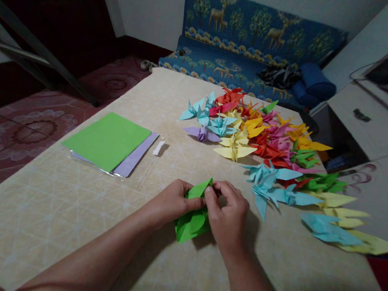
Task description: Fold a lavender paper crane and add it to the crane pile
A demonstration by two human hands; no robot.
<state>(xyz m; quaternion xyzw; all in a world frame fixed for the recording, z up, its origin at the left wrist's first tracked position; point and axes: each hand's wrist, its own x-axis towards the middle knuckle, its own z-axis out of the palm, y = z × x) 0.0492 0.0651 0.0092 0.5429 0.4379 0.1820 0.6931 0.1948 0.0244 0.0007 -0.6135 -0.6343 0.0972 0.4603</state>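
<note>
A partly folded piece of green origami paper is held between my two hands, just over the table. My left hand grips it from the left side, thumb lying across its middle. At its upper right edge, my right hand pinches the paper between thumb and fingers. Part of the paper is hidden behind the fingers. To the left lies a stack of square sheets, with a green sheet on top and a lilac sheet below, over clear plastic wrapping.
Many folded paper cranes in several colours, among them a purple crane and a light blue crane, cover the table's right side. A small white paper strip lies near the stack. Behind the patterned table stands a blue sofa.
</note>
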